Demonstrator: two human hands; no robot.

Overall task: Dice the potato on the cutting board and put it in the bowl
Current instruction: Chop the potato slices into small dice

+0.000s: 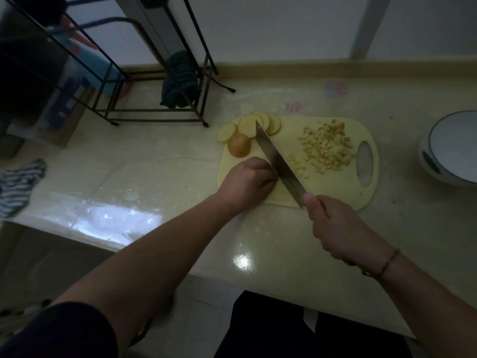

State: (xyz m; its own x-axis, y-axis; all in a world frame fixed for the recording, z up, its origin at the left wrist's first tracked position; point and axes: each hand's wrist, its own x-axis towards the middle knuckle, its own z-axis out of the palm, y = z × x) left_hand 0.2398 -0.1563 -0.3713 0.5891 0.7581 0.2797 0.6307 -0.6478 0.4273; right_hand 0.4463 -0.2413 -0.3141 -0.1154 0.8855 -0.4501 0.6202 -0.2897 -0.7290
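Head view: bowl [450,148] contents unseen; right fingers [313,202] grip knife [278,161]; left fingers [260,169] curled, contents hidden.

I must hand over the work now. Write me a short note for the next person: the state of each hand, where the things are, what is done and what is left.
Left hand: curled, fingers down on the cutting board, holding potato against the blade; the piece itself is hidden.
Right hand: grips the handle of the knife, blade slanted across the board.
Done: a pile of diced potato on the board's right side, with a few pieces beside the blade.
Left: round slices and one end piece at the board's far left corner are uncut. The bowl stands right of the board; no dice seen in it yet.
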